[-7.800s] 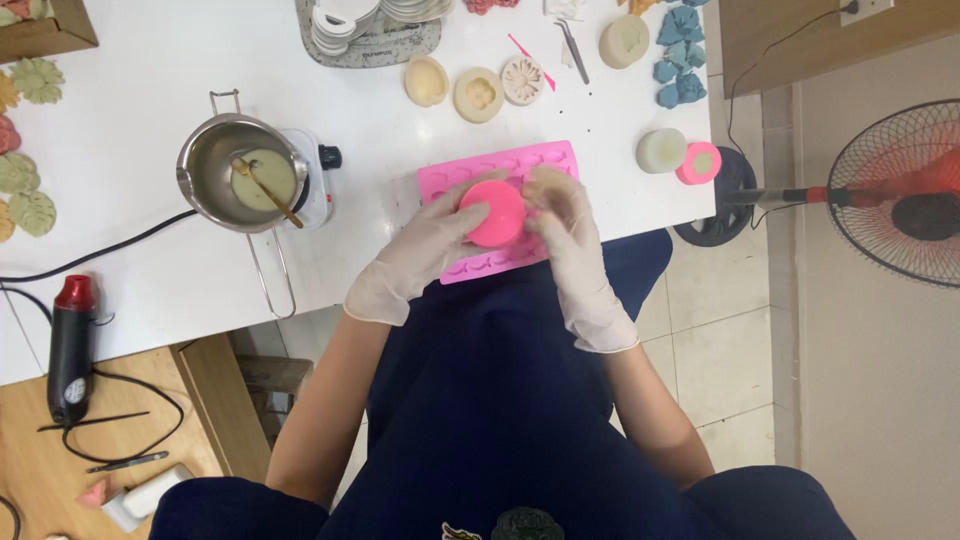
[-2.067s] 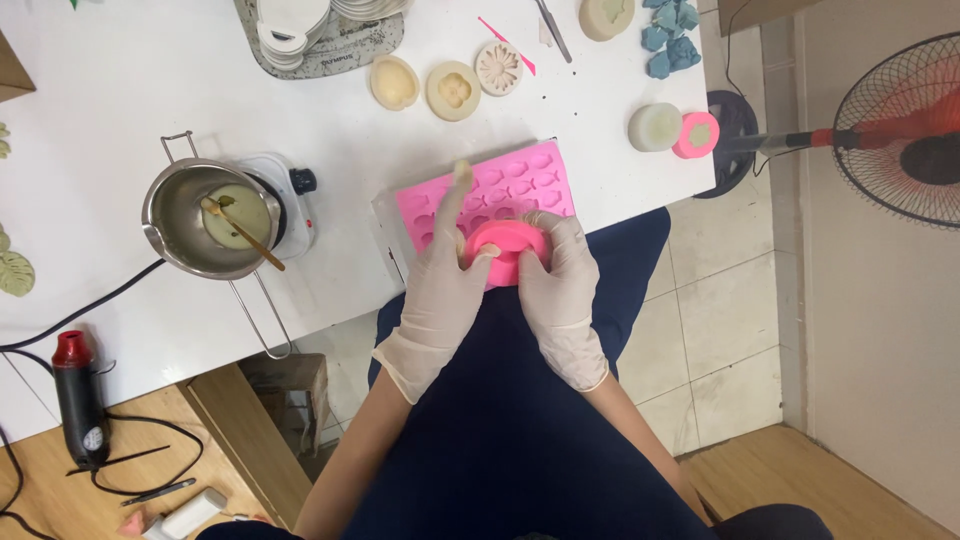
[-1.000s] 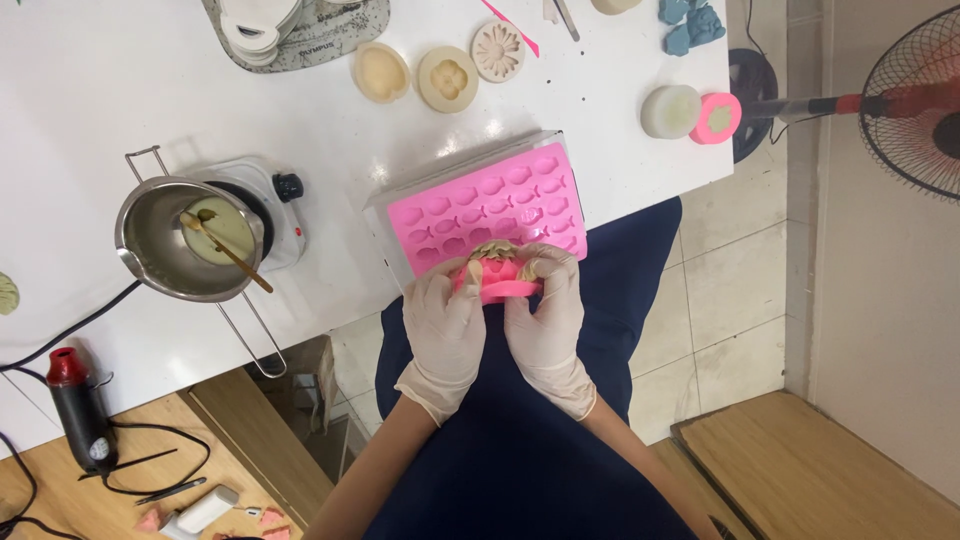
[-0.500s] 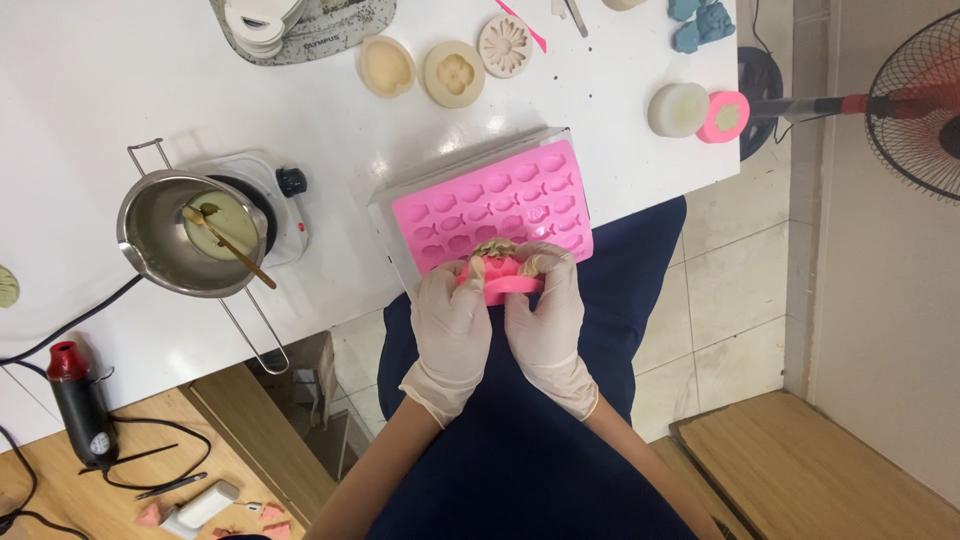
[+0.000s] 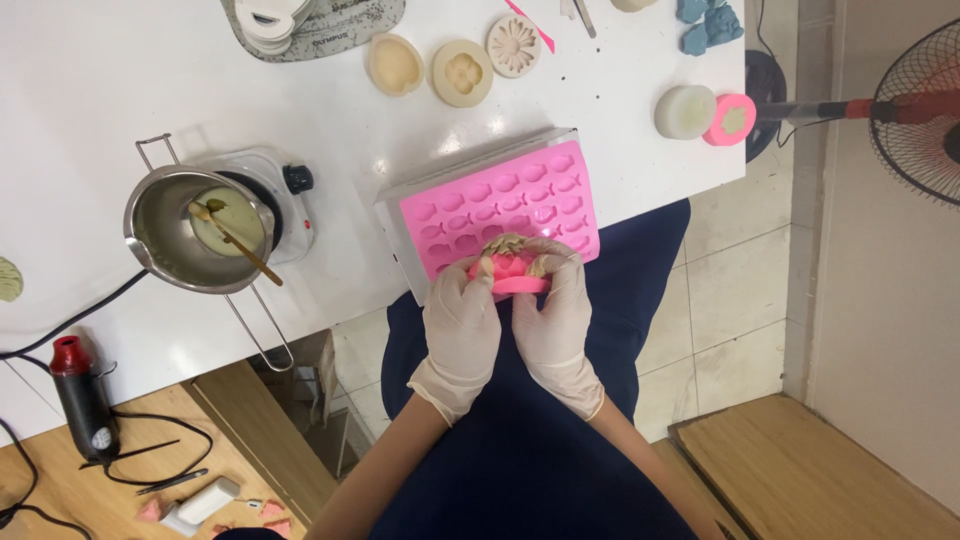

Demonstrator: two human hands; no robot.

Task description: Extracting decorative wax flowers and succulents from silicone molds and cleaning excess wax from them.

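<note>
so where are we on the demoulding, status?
Done: three cream casts lie finished at the table's far edge. In hand: left hand and right hand flex a small round pink mould, a cream piece showing at its top rim. Left: whether the big pink tray cavities are filled cannot be told.

We look down on a broad white-topped worktable point(image 5: 120, 80) that fills the upper left under bright, even light. Below its near edge stands a pale wooden shelf unit point(image 5: 270, 440) on a wooden floor point(image 5: 60, 490). To the right the floor is pale square tile point(image 5: 730, 300), meeting a raised light wooden platform point(image 5: 830, 480). A black-caged standing fan with a red hub point(image 5: 925, 110) stands at the right edge.
</note>
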